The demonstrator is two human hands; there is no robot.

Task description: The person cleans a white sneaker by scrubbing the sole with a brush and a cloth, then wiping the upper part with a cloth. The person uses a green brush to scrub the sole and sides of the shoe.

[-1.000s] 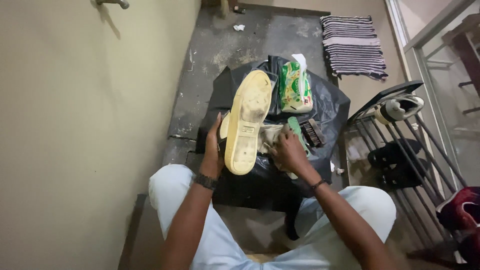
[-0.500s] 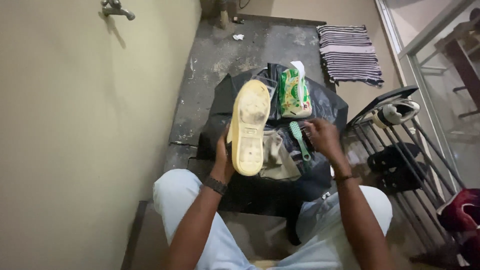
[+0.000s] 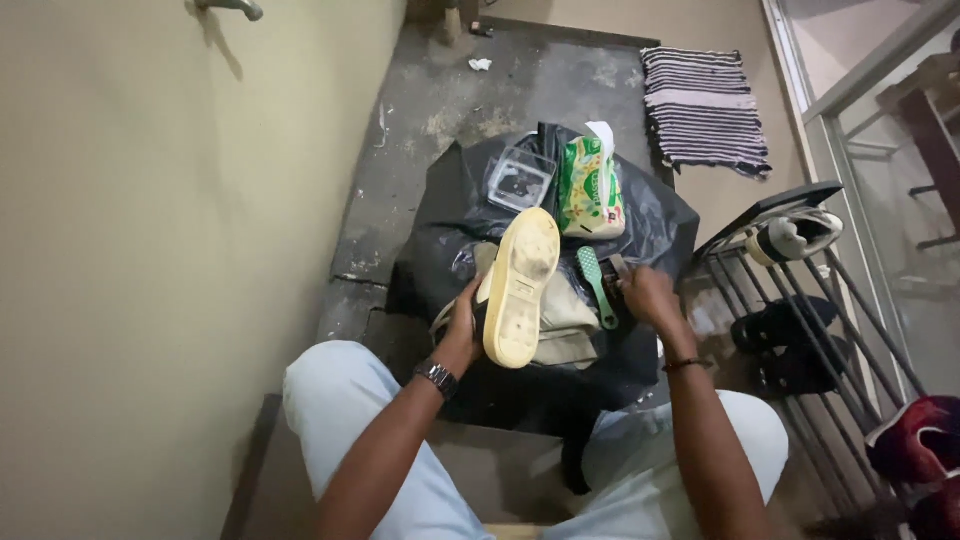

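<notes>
I see my left hand (image 3: 462, 325) gripping the shoe (image 3: 520, 288) sole-up while my right hand (image 3: 643, 296), grip unclear, touches a dark brush (image 3: 618, 277), so the one-handed shoe may slip onto the black plastic sheet (image 3: 660, 215).

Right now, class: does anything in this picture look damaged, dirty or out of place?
The shoe in the left hand has a yellowed, stained sole. The concrete floor is cracked and patchy beside the black plastic sheet, with a small white scrap lying loose.
</notes>
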